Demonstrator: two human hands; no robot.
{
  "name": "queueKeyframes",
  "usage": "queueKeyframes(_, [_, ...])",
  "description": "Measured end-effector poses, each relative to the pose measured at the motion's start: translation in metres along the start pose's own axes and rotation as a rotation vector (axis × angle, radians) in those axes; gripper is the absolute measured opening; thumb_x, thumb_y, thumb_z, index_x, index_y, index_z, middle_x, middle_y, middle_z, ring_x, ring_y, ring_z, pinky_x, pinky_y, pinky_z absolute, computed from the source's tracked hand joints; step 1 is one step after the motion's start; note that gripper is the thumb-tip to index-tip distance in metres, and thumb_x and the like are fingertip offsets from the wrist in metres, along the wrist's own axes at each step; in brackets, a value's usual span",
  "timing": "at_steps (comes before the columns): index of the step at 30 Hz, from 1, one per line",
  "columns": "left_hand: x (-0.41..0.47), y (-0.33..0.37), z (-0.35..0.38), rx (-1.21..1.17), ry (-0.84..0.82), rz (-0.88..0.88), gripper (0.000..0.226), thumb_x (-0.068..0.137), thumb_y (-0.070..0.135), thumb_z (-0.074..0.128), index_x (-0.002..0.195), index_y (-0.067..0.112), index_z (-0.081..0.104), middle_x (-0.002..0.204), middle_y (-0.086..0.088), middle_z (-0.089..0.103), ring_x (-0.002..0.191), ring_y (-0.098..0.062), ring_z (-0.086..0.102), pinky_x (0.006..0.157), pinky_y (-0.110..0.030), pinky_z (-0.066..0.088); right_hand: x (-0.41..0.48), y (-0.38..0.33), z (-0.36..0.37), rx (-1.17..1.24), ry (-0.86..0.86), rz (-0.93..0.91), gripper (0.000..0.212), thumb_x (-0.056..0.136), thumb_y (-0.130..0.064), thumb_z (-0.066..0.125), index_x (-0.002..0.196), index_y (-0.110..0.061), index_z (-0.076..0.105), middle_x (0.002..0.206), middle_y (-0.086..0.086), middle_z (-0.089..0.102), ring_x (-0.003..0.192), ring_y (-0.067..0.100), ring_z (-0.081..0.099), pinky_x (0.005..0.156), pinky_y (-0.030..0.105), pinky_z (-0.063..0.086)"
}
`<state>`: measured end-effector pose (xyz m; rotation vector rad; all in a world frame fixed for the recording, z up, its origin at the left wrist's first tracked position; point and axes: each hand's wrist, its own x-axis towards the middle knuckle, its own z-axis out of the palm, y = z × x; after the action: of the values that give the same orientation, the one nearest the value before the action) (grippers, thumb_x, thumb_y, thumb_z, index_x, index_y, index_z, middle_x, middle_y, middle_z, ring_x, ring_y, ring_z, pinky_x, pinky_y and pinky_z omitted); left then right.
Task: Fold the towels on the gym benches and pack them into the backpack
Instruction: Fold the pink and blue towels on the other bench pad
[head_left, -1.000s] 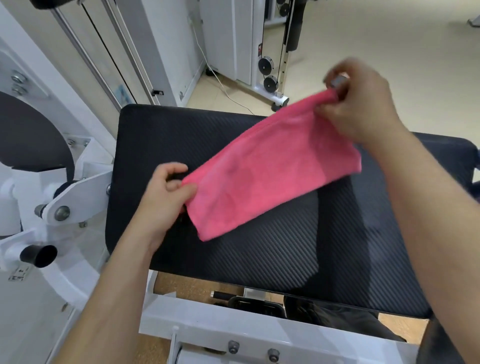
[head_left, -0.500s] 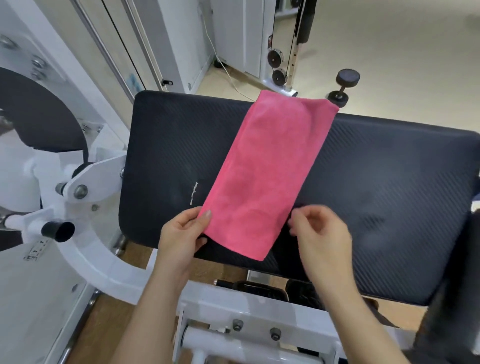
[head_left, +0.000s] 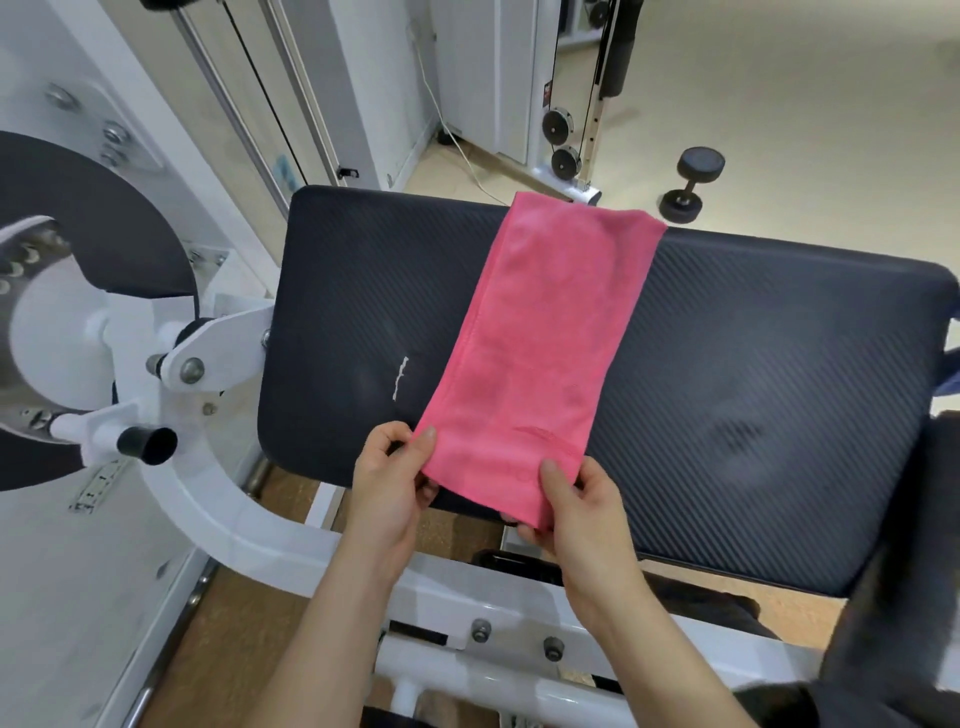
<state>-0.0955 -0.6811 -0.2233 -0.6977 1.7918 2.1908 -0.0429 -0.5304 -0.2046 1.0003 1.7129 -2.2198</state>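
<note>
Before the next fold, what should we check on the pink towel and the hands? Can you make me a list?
1. Left hand has a grip on the near left corner of the pink towel: ok.
2. Right hand has a grip on the near right corner: ok.
3. Towel lies as one long, mostly smooth strip on the bench pad: ok.
4. Far end rests fully on the pad: not ok, it pokes just over the far edge.
5. Backpack open and close by: cannot tell, none is clearly in view.
</note>
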Motion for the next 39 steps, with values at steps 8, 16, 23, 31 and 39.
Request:
queueKeyframes(8, [-0.03, -0.014, -0.006, 0.71, 0.065, 0.688, 0.037, 0.086, 0.009, 0.057, 0.113, 0.036, 0.058, 0.109, 0.009, 0.054, 0.102, -0.013, 0.053, 0.087, -0.033, 0.044, -0.007, 0.001, -0.017, -0.034, 0.059, -0.037, 0.022, 0.094, -0.019, 0.062, 0.097, -0.01, 0.042, 0.055, 0.006, 0.059, 0.039, 0.014, 0.044, 0.042, 0.028, 0.035])
queueKeyframes(16, [-0.026, -0.034, 0.02, 1.341, -0.239, 1.072, 0.058, 0.071, 0.008, 0.065, 0.126, 0.024, 0.06, 0.137, -0.004, 0.057, 0.132, -0.022, 0.048, 0.114, -0.053, 0.022, -0.012, -0.012, -0.028, -0.344, 0.065, -0.133, 0.025, 0.09, -0.022, 0.064, 0.099, -0.017, 0.041, 0.06, 0.002, 0.061, 0.047, 0.017, 0.053, 0.048, 0.03, 0.039])
queueKeyframes(23, [-0.029, -0.03, 0.016, 1.447, -0.377, 1.078, 0.036, 0.075, 0.014, 0.049, 0.101, 0.02, 0.073, 0.107, 0.004, 0.072, 0.103, -0.018, 0.067, 0.094, -0.031, 0.048, 0.045, -0.068, -0.03, -1.23, 0.204, -1.079, 0.051, 0.087, -0.027, 0.052, 0.136, -0.012, 0.049, 0.14, 0.015, 0.045, 0.13, 0.033, 0.043, 0.098, 0.047, 0.043])
queueKeyframes(31, [-0.038, 0.016, 0.026, 1.523, -0.518, 0.8, 0.056, 0.085, 0.005, 0.051, 0.132, 0.029, 0.032, 0.097, 0.008, 0.056, 0.084, -0.019, 0.055, 0.069, -0.035, 0.041, 0.1, -0.079, -0.032, -1.667, 0.092, -0.959, 0.061, 0.1, -0.053, 0.027, 0.155, -0.034, 0.008, 0.164, 0.002, -0.001, 0.151, 0.021, -0.001, 0.116, 0.052, 0.007])
queueKeyframes(39, [0.022, 0.093, 0.105, 1.555, -0.312, 0.957, 0.03, 0.101, 0.024, 0.039, 0.128, 0.036, 0.045, 0.116, 0.006, 0.06, 0.103, -0.024, 0.06, 0.072, -0.039, 0.045, 0.066, -0.117, -0.031, -0.659, -0.112, -0.64, 0.046, 0.096, -0.06, 0.025, 0.108, -0.041, 0.066, 0.147, -0.009, 0.046, 0.142, 0.0, 0.024, 0.121, 0.039, 0.004])
